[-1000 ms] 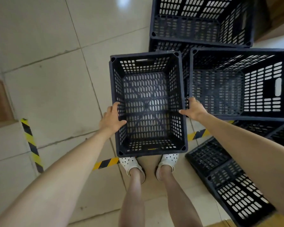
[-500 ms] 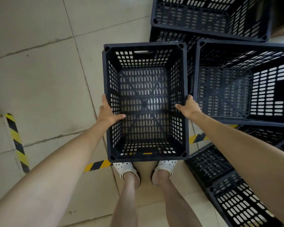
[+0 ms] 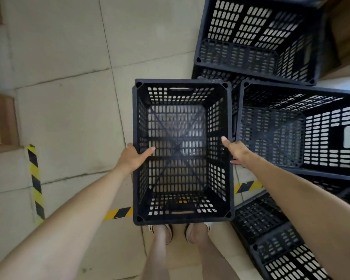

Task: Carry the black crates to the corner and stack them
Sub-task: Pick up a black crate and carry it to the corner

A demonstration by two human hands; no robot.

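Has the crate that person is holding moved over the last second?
Yes. The held crate now hides more of the person's shoes, so it has come back toward them; both hands grip its sides.

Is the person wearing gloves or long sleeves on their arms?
No. Both the left hand and the right hand are bare, with no gloves, rings or watch showing. Both forearms are uncovered too, with no sleeve in view. The nails look short and plain.
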